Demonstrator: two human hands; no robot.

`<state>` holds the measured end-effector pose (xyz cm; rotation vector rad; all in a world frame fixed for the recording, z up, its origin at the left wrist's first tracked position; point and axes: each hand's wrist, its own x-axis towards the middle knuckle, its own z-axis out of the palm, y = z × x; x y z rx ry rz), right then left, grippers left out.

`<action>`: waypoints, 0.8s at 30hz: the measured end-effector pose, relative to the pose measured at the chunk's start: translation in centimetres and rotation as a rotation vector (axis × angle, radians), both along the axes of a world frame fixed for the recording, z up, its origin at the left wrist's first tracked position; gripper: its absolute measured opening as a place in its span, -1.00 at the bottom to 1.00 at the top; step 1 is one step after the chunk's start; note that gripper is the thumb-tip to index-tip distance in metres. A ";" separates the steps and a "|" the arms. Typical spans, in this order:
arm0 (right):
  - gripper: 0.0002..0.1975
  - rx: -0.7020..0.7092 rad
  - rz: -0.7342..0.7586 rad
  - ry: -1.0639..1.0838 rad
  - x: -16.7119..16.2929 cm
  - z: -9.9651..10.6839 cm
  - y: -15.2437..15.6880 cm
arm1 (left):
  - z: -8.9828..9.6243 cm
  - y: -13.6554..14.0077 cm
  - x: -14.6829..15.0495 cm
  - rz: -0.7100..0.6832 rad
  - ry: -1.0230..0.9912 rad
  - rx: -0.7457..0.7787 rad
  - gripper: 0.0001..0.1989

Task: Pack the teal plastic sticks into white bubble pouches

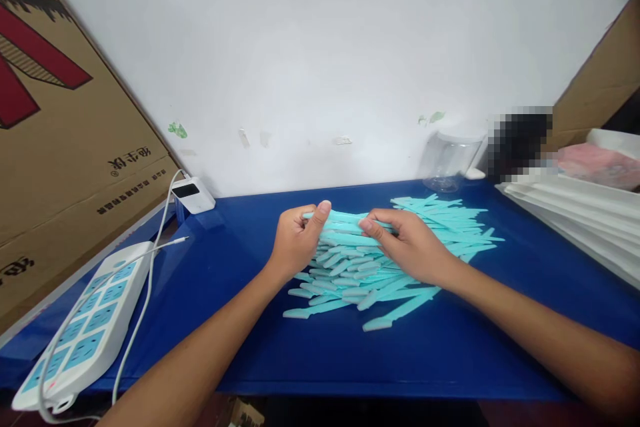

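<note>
While in the pinch of both hands (296, 240) (413, 247), turquoise sticks (344, 219), long axis left-to-right

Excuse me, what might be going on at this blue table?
A person's left hand and right hand hold at least one slim, turquoise, plastic-looking stick between them, above a loose pile of similar sticks on the shiny blue table. A clear, pale-lidded jar stands behind the pile, near the white wall.

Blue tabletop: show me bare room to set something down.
Bare tabletop shows in front of the turquoise pieces; left of them, toward the white cable; and right of them, toward the white stack. Crowded: the middle, beneath left hand and right hand, and left end, by the power strip.
</note>
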<state>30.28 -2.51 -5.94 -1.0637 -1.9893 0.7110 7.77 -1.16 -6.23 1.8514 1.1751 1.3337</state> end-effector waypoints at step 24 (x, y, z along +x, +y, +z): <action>-0.50 0.100 -0.316 0.060 5.2 0.9 3.9 | 0.8 4.7 -6.7 0.379 0.273 0.244 -0.35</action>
